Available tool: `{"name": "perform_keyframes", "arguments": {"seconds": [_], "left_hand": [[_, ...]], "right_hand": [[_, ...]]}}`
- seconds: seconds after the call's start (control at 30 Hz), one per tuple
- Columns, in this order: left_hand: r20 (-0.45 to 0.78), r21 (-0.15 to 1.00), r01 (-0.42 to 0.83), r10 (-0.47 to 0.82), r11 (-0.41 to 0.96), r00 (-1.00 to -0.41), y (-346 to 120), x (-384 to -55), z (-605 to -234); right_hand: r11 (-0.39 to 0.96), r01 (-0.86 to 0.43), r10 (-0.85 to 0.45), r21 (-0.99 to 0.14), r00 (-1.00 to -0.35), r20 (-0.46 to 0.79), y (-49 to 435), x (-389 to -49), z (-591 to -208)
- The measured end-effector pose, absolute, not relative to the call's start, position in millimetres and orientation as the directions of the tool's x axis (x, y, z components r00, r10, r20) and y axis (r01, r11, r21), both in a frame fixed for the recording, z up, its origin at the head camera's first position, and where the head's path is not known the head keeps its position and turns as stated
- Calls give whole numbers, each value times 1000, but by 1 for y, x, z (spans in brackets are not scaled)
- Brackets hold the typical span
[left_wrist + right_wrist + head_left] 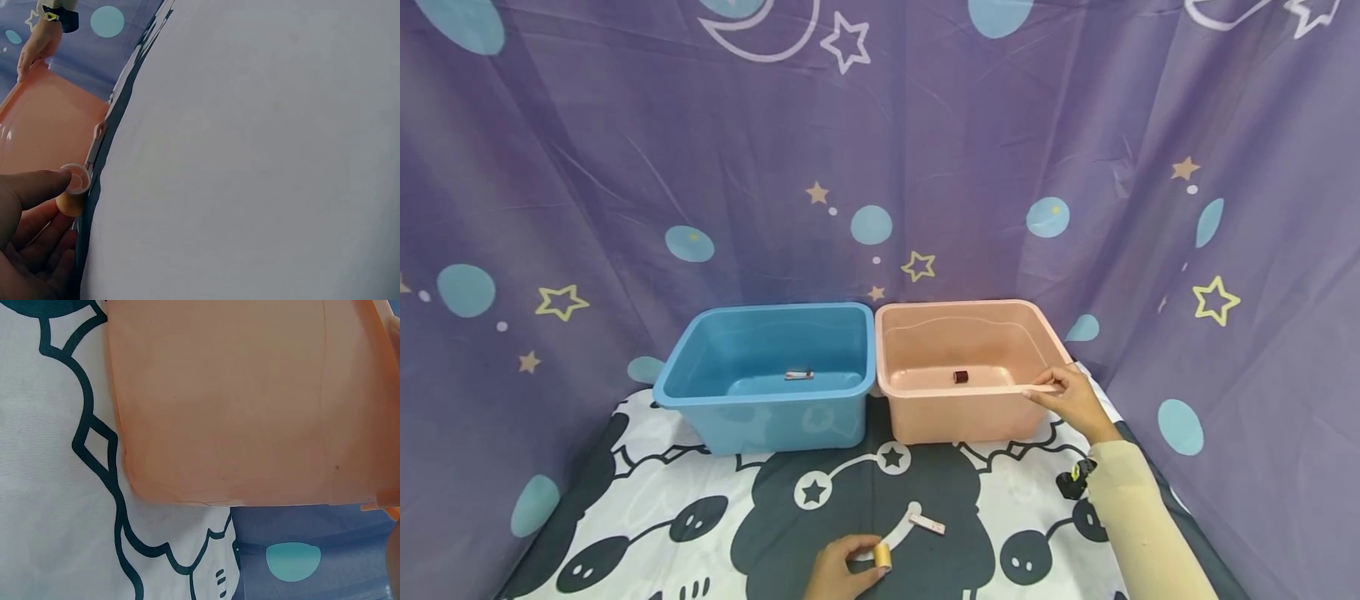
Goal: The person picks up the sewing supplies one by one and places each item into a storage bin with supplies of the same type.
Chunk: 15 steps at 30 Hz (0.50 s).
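**Yellow spool (883, 557) in your left hand (831, 573), pink tub (955, 422) rim in your right hand (1078, 407)**

Take 12 o'clock as straight away from you. The yellow spool is over the cloth (715, 475), close to you at about 6 o'clock in the head view. The fingers of your left hand pinch it; the left wrist view shows a white-rimmed, recessed end with one digit resting over it. Whether its lower end touches the cloth, you cannot tell.

Your right hand grips the near rim of the pink tub at the tub's 4 o'clock, with digits on both sides of the edge. A brown spool (960, 377) lies inside, on the tub's floor.

From the yellow spool, a pale strip (927, 524) lies just beside it at 2 o'clock. The blue tub (760, 425) stands well apart at 11 o'clock, right beside the pink tub, with a short strip (799, 375) inside.

Expect the yellow spool to be light, stiff and hard to damage. Its side looks smooth and round, so it may roll or twist if you press off-centre; take it across both ends or round the middle of the barrel. The pink tub looks like light plastic whose wall could flex a little; its lip near the corner should be the firmest place to hold.
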<state>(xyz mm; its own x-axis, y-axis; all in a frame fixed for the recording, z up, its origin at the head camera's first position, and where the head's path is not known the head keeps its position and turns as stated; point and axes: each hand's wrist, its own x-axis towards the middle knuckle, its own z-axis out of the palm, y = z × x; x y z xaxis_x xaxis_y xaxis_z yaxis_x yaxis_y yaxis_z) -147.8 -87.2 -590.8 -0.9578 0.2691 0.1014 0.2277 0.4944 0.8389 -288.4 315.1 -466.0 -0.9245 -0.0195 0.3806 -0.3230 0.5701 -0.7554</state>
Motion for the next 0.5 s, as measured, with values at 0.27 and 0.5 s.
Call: {"name": "perform_keyframes", "arguments": {"seconds": [0.27,0.5], "left_hand": [[68,866,197,282,459,-957,-87,-148,-588],[29,886,158,287,436,-958,-88,-151,-587]], "right_hand": [[576,-343,-32,-742,-916,399,300,-264,-437],[563,-346,-42,-750,-919,393,299,-266,-435]]}}
